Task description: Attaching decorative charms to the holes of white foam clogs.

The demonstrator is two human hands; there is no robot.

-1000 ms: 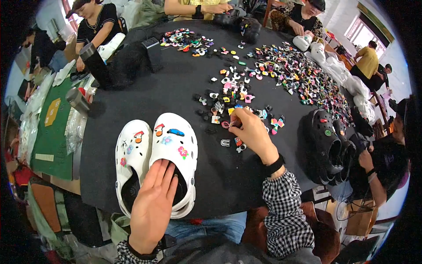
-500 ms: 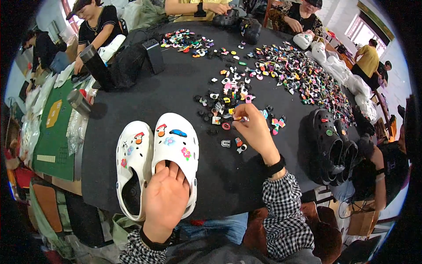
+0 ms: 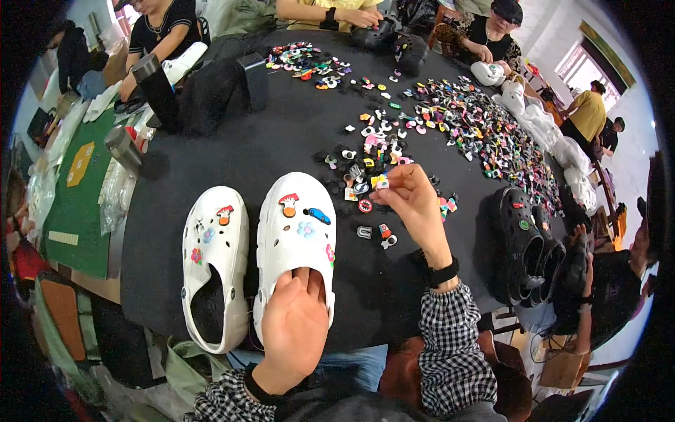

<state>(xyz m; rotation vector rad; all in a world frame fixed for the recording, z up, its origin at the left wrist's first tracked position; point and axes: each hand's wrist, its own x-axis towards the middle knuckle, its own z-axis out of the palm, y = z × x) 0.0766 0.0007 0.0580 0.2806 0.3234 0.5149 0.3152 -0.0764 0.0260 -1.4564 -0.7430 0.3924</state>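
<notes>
My left hand [image 3: 296,328] is pushed into the foot opening of a white clog [image 3: 271,232], gripping it with the fingertips hidden inside. Shoe charms dot that clog's upper: a red-capped mushroom, a blue car, a blue flower and a pink flower. To its left stands the matching white clog [image 3: 240,285], also with charms and touched by neither hand. Between thumb and fingers, my right hand [image 3: 415,204] pinches a small yellow, white and blue shoe charm [image 3: 380,182]. It is just above several loose charms [image 3: 365,206] on the black table.
A big heap of charms [image 3: 485,133] spreads over the table's right side. Black clogs [image 3: 522,243] stand at the right edge, near another person's arm. A dark tumbler [image 3: 155,91] and a steel cup [image 3: 124,149] are at the left. Other people work around the table.
The clog on my left hand has shifted right, widening the gap to its mate. My right hand has lifted slightly, and the charm it pinches now shows clearly.
</notes>
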